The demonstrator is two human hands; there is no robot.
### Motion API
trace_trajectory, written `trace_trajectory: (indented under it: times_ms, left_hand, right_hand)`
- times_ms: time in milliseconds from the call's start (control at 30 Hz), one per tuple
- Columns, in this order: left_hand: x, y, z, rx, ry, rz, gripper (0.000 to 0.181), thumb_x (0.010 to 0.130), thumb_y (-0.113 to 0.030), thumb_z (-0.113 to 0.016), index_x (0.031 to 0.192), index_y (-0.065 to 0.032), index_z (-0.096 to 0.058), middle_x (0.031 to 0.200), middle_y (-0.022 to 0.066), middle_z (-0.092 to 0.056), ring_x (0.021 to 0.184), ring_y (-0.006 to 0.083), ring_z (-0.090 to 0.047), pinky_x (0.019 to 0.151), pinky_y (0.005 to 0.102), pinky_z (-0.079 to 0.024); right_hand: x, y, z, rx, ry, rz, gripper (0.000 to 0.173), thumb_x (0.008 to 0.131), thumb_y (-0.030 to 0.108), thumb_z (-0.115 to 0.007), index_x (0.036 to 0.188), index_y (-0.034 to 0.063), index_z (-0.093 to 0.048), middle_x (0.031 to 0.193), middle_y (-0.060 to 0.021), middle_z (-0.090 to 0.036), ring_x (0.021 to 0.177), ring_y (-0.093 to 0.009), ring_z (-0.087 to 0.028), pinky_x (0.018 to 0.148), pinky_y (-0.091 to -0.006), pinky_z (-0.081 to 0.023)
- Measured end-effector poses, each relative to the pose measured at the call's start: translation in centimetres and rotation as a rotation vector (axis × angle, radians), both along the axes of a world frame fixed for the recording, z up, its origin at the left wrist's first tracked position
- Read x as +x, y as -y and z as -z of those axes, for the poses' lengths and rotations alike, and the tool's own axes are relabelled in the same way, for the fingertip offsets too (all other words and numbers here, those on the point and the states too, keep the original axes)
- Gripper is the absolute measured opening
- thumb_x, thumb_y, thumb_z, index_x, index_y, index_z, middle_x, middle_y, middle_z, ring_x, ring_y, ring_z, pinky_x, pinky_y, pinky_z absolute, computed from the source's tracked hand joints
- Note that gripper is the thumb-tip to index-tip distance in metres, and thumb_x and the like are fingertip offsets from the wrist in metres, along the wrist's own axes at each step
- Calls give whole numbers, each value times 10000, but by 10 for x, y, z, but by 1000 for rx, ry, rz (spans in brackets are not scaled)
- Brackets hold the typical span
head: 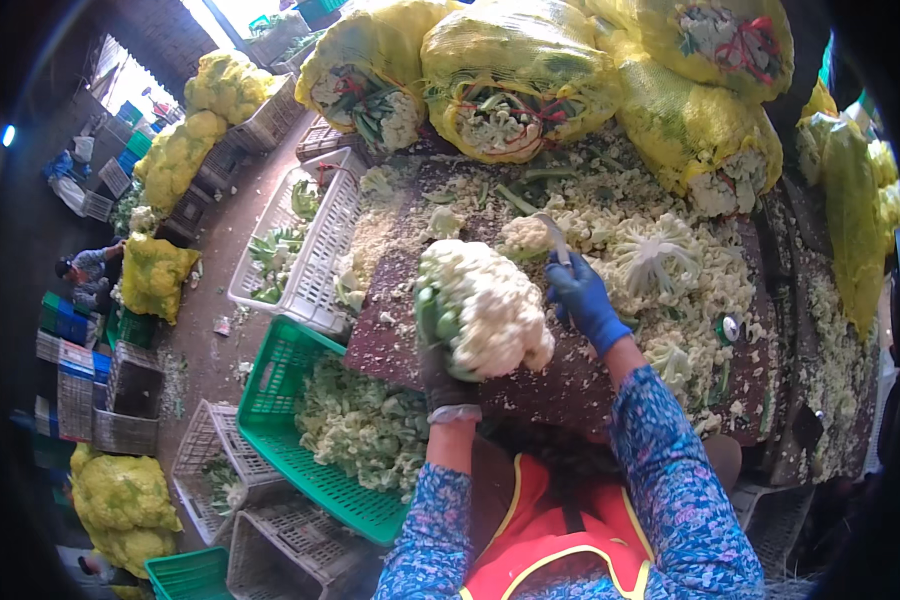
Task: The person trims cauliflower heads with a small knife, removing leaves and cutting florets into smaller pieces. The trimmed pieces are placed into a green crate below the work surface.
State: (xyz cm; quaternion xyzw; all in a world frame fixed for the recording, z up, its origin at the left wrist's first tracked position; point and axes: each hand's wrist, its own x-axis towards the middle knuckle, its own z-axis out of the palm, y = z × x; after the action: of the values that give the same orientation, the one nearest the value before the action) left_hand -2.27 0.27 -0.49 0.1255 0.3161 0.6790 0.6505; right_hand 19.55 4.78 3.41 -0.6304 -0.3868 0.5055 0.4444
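A large cauliflower head [495, 311] with green leaf stubs rests in my left hand [444, 381], which wears a dark glove and grips it from below and the left. My right hand [583, 300], in a blue glove, holds a short knife [556, 238] with its curved blade pointing away from me. Just beyond the blade tip lies a smaller, yellowish cauliflower piece [526, 237]. Both hands are above a dark red work table [390, 337] strewn with crumbs. To the right spreads a heap of cauliflower florets and trimmings [664, 262].
Stuffed yellow mesh sacks [521, 52] line the table's far side. On the left stand a white plastic crate [322, 240] with leaves and a green crate [270, 397] of florets. A can [727, 328] lies among the trimmings. Another person [90, 270] crouches at far left.
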Motion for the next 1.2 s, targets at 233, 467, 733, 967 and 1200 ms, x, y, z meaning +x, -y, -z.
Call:
trace_trajectory:
  times_ms: [233, 467, 733, 967, 1200]
  left_hand:
    - [32, 2, 12, -37, -71, -11, 575, 929, -71, -532, 1443, -180, -299, 1250, 122, -538, 1089, 253, -557, 910, 412, -493]
    - [8, 2, 48, -36, -613, 85, 685, 815, 36, -558, 1441, -25, -289, 1281, 143, -512, 1137, 233, -520, 980, 330, -432]
    - [26, 6, 12, 109, -1022, 123, 736, 768, -36, -628, 1419, 34, -294, 1281, 233, -502, 1156, 336, -527, 1007, 373, -416]
    - [52, 30, -25, 320, -1457, 69, 832, 690, -107, -685, 1417, 26, -303, 1343, 280, -423, 1259, 400, -433, 1065, 415, -370]
    - [47, 29, -22, 451, -1483, 11, 847, 685, -186, -717, 1414, 7, -331, 1283, 245, -468, 1164, 395, -501, 1006, 438, -420]
  right_hand:
    - [23, 54, 13, 14, -26, -73, 377, 857, 387, -647, 1039, 59, -606, 687, -40, -600, 554, -120, -566, 458, -292, -443]
    - [8, 81, -45, 344, 583, -121, 254, 899, 319, -599, 955, 76, -552, 763, -169, -667, 690, -331, -678, 629, -422, -525]
    - [-22, 89, -108, 124, 1166, -522, 260, 881, 280, -564, 941, 27, -560, 809, -233, -659, 775, -417, -655, 702, -506, -512]
    - [0, 83, -96, -60, 1169, -585, 330, 890, 310, -488, 1015, 18, -576, 883, -238, -667, 859, -408, -655, 782, -502, -507]
    - [11, 119, -93, -117, 957, -471, 369, 873, 340, -527, 1091, 42, -523, 939, -256, -653, 890, -438, -634, 781, -522, -490]
